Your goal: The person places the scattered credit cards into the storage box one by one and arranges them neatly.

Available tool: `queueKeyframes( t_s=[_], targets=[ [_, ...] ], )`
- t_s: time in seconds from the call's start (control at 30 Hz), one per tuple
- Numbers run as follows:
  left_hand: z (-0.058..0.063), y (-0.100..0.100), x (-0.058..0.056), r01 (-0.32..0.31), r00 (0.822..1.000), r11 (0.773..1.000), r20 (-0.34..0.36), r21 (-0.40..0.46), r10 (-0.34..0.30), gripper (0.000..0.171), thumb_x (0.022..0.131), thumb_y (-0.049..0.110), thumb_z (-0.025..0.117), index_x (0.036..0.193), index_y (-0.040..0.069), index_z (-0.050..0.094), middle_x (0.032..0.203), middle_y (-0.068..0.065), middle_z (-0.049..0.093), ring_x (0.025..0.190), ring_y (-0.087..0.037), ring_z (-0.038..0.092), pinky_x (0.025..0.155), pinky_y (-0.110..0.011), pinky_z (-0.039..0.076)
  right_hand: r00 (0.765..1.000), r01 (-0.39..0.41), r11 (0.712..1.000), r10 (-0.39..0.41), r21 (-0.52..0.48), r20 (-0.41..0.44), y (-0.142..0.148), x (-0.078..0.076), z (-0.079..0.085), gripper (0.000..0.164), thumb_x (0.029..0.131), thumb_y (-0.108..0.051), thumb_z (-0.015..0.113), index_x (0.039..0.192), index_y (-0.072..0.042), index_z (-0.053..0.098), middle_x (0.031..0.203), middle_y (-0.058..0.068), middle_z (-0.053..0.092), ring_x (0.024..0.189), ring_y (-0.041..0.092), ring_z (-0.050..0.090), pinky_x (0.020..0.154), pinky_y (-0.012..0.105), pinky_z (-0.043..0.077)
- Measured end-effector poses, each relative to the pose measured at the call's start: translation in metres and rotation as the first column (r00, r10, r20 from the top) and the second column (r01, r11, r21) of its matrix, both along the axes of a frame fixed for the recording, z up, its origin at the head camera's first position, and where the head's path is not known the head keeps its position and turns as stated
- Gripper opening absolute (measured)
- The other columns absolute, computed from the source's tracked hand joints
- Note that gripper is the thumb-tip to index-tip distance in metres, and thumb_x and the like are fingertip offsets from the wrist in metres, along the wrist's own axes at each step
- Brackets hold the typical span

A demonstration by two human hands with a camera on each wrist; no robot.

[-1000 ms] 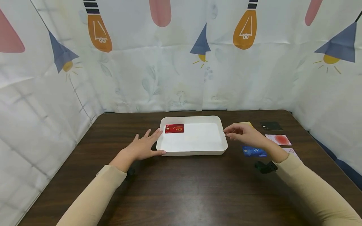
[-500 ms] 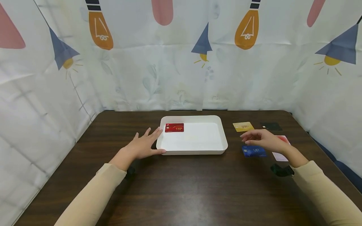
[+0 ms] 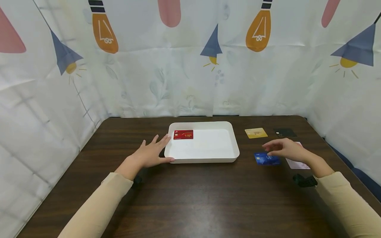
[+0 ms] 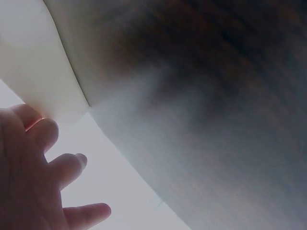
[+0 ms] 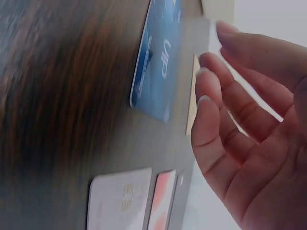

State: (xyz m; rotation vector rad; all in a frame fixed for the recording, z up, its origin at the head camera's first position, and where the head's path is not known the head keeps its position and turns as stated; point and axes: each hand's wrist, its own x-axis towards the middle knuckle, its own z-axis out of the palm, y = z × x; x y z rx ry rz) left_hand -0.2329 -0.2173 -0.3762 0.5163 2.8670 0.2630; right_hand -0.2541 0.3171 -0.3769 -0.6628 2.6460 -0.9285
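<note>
My left hand rests with spread, straight fingers against the left side of a white tray; the left wrist view shows its fingers along the tray wall. A red VIP card lies inside the tray's upper left. To the right, my right hand hovers over the bank-style cards, fingers loosely bent, thumb apart, nothing between them. Its fingertips overlap the top of a blue VIP card. A pale card with a chip lies below the hand, and a pink-and-white card is mostly hidden in the head view.
Beyond the right hand lie a gold card and a black card. Everything rests on a dark wooden table. A white printed curtain hangs behind and along the sides.
My right hand has moved right, from beside the tray's right edge to above the blue card, uncovering the gold card. The left hand and the tray have stayed put.
</note>
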Motion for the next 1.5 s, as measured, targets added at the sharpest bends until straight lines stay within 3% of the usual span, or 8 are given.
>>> queueKeyframes(
  t_s=[0.3,0.67,1.23,1.5],
  targets=[
    [0.002,0.000,0.001,0.000,1.000,1.000,0.001,-0.002,0.000,0.103,0.091,0.070,0.061,0.166,0.013,0.018,0.170,-0.011,0.015,0.154,-0.045,0.011,0.112,-0.078,0.007,1.000,0.004,1.000,-0.004,0.014,0.009,0.012,0.002,-0.002,0.042,0.092,-0.012,0.078,0.127,0.008,0.064,0.099,0.005,0.062,0.079,0.015,0.049,0.064,0.026,0.046],
    [0.001,-0.001,0.001,-0.001,1.000,1.000,-0.002,-0.006,0.001,0.102,0.091,0.070,0.061,0.166,0.015,0.018,0.171,-0.010,0.015,0.154,-0.044,0.011,0.113,-0.077,0.008,0.998,0.015,0.990,-0.006,0.143,-0.064,0.016,0.001,-0.006,0.051,0.079,-0.022,0.090,0.117,0.003,0.067,0.099,0.006,0.061,0.085,0.020,0.048,0.067,0.030,0.042],
    [0.002,0.000,0.000,0.002,1.000,1.000,0.005,-0.010,-0.002,0.103,0.091,0.071,0.061,0.166,0.015,0.018,0.170,-0.010,0.015,0.154,-0.044,0.011,0.113,-0.077,0.008,0.998,0.047,0.987,-0.053,0.153,0.035,0.015,-0.004,-0.002,0.045,0.078,-0.016,0.090,0.107,0.003,0.061,0.098,0.011,0.056,0.089,0.027,0.047,0.072,0.036,0.043],
    [0.002,0.000,0.000,-0.001,1.000,1.000,-0.003,-0.011,0.001,0.102,0.091,0.071,0.060,0.166,0.015,0.018,0.170,-0.010,0.016,0.154,-0.044,0.012,0.113,-0.077,0.009,0.997,0.061,0.981,-0.067,0.186,0.026,0.014,-0.005,-0.004,0.044,0.077,-0.019,0.092,0.102,0.002,0.061,0.097,0.010,0.060,0.086,0.025,0.049,0.072,0.036,0.043]
  ],
)
